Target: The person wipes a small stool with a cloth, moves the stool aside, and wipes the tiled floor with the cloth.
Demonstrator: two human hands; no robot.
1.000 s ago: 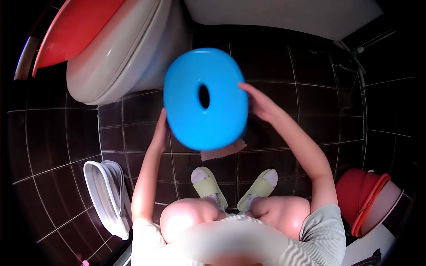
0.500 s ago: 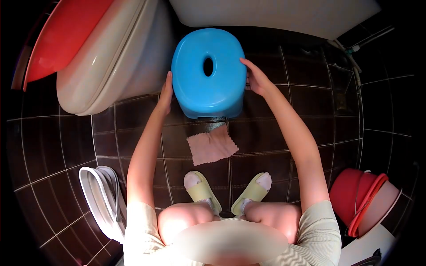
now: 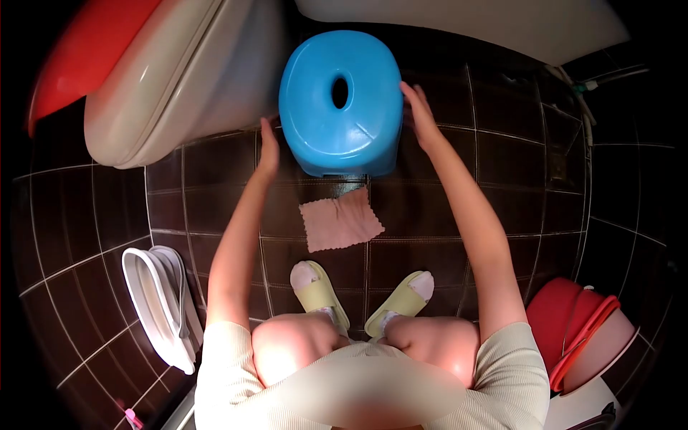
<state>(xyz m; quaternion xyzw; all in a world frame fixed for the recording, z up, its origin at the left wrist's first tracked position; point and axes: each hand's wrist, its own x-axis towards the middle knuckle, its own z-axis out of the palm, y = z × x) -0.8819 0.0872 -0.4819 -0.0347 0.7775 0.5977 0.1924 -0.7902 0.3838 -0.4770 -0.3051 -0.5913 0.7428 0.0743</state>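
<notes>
A blue plastic stool with an oval hole in its seat stands upright on the dark tiled floor. My left hand is just off its left side, fingers stretched forward and holding nothing. On the other side, my right hand is open beside the stool's edge, with its fingers apart; whether a fingertip still touches the rim I cannot tell. A pink cloth with scalloped edges lies flat on the floor between the stool and my feet.
At the upper left is a white toilet with a red basin beyond it. White collapsible-looking tubs lean at the lower left. A red bucket stands at the lower right. A white fixture borders the far side.
My hands have come slightly away from the stool's sides, the left gap having widened. The whole view has shifted a little, so the stool and cloth appear higher.
</notes>
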